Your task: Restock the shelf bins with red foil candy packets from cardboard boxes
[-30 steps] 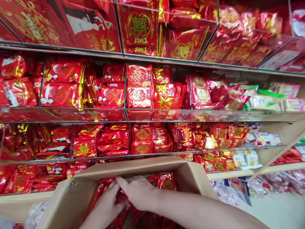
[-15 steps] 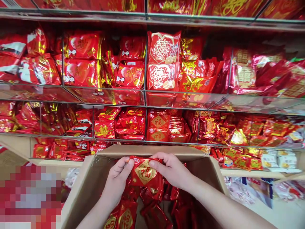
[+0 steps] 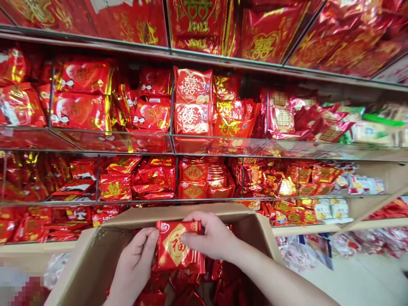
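Observation:
Between my hands is a red snack packet with a gold diamond and a gold character on its front, held face up over an open cardboard box. My left hand pinches the packet's left edge between thumb and fingers. Across its upper right, my right hand grips it, with the thumb on the front and the fingers behind. More red packets lie loose inside the box below, partly hidden by my hands and the held packet.
Shelves with clear dividers and front strips rise behind the box, full of red and gold packets. Matching diamond-marked packets stand in a middle-lower compartment. White packets sit lower right. Plastic-wrapped goods lie beneath the bottom shelf.
The view has swung to the right and tilted, so the shelves, box and hands appear further left. The packet stays in both hands, its front now showing more fully.

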